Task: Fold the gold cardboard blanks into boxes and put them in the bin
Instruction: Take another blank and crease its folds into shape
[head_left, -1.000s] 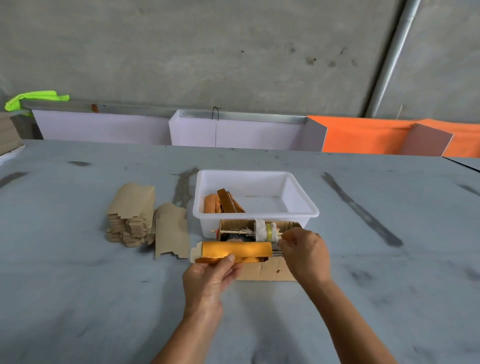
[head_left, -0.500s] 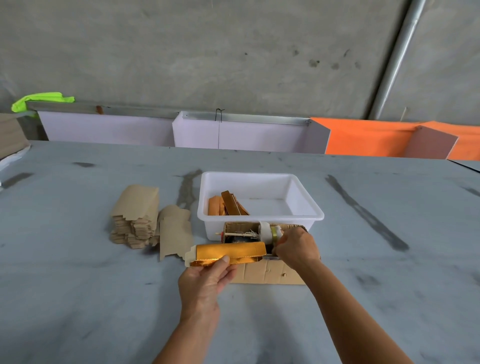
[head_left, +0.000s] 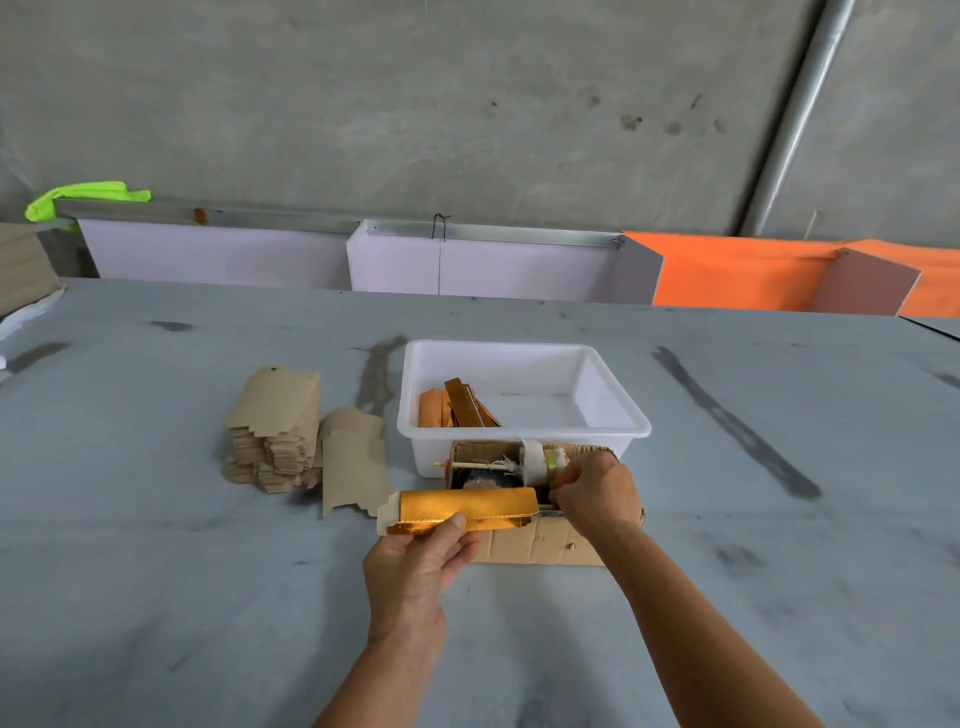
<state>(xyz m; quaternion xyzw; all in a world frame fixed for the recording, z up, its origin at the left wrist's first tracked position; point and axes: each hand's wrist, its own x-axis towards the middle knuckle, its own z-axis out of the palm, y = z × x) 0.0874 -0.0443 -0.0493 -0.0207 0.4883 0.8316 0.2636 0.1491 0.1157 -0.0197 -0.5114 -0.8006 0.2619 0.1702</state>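
My left hand (head_left: 421, 561) grips a gold cardboard blank (head_left: 462, 510), partly folded into a long flat sleeve, held level just above the table. My right hand (head_left: 597, 491) reaches to the tape roll (head_left: 545, 462) on a stick in a small cardboard holder (head_left: 540, 540), fingers curled at the roll; what they pinch is hidden. Behind the holder stands the white bin (head_left: 524, 431) with a few folded gold boxes (head_left: 457, 408) at its left side. A stack of flat brown blanks (head_left: 272, 431) lies left of the bin, with loose blanks (head_left: 353, 460) beside it.
The grey table (head_left: 156, 545) stretches wide on all sides. White and orange panels (head_left: 519, 265) stand along its far edge below a concrete wall. A neon-green cloth (head_left: 83, 197) hangs at the far left.
My right hand has moved from the blank's right end back to the tape roll. My left hand keeps holding the gold blank, shifted slightly left.
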